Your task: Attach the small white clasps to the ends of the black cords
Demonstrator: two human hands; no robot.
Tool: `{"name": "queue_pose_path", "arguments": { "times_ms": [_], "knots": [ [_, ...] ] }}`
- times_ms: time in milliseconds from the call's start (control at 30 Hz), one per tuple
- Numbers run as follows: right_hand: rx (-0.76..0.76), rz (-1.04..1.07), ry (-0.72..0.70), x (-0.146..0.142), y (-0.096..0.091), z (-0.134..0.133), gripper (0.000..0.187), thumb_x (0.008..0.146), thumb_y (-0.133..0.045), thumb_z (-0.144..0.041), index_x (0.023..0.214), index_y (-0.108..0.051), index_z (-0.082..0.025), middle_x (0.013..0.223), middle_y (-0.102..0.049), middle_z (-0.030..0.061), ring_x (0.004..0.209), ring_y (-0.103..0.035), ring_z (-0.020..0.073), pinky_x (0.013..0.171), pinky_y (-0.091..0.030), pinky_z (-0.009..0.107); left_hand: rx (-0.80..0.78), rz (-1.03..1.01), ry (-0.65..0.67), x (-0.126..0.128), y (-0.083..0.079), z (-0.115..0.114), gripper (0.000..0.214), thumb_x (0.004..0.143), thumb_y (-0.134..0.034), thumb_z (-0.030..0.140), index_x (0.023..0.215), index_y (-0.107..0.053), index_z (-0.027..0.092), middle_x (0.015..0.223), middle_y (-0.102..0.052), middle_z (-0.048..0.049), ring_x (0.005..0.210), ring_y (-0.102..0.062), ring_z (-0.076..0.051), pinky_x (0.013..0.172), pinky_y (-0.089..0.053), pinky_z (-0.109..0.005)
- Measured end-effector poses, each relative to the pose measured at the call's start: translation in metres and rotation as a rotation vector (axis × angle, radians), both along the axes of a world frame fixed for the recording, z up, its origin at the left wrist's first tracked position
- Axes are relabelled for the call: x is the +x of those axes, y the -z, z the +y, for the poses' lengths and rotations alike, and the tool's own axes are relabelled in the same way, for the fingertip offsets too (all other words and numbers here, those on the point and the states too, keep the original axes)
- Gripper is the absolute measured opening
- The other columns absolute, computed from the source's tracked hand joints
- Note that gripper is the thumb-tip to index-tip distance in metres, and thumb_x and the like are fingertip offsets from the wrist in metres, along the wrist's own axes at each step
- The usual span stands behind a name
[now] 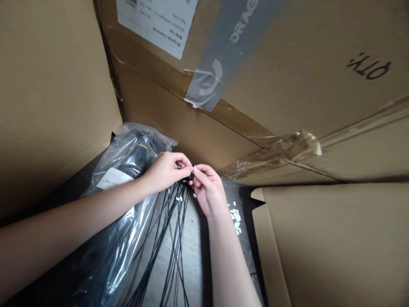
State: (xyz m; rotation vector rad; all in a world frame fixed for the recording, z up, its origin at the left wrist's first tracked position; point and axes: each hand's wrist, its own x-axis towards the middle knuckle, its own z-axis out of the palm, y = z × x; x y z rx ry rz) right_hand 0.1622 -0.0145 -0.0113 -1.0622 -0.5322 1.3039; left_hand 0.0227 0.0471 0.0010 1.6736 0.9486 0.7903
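My left hand point(171, 170) and my right hand point(209, 189) meet fingertip to fingertip at the centre, both pinched closed. A tiny white piece point(194, 168) shows at my right thumb and forefinger. Dark thin wire shows within the left fingers, though its end is hidden. Below the hands, a bundle of long thin black wires point(166, 238) runs down toward me. Several small white pieces point(179, 198) sit on or among the wires' upper ends. More loose white pieces point(236, 217) lie scattered right of my right wrist.
A clear plastic bag point(128, 251) of black wires with a white label lies under and beside my left forearm. Large cardboard boxes stand at the left point(54, 94) and back point(303, 76). Another cardboard box point(335, 243) is at the right. Grey surface point(193, 256) shows beneath the wires.
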Motion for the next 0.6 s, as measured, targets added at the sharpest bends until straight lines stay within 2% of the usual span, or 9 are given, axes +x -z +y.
{"name": "queue_pose_path", "arguments": {
  "times_ms": [267,600],
  "knots": [
    [0.002,-0.026,0.002,-0.0010,0.0009,0.0001,0.025,0.058,-0.088,-0.026,0.076,-0.072,-0.018,0.053,-0.054,-0.0068,0.050,-0.042,0.0037,0.056,-0.048,0.019,0.013,0.011,-0.006,-0.0015,0.0004,0.0007,0.014,0.077,-0.066,0.026,0.079,-0.074,0.015,0.071,-0.071,-0.0012,0.065,-0.062,-0.011,0.060,-0.044,-0.020],
    [0.006,-0.114,0.104,-0.0078,0.0021,0.0006,0.025,0.057,-0.087,-0.026,0.075,-0.072,-0.017,0.060,-0.061,-0.0047,0.049,-0.046,0.0041,0.051,-0.047,0.020,-0.026,-0.027,0.010,-0.0007,0.0024,0.0008,0.017,0.079,-0.065,0.028,0.081,-0.074,0.014,0.074,-0.073,-0.0032,0.067,-0.064,-0.012,0.061,-0.046,-0.021]
  ]
}}
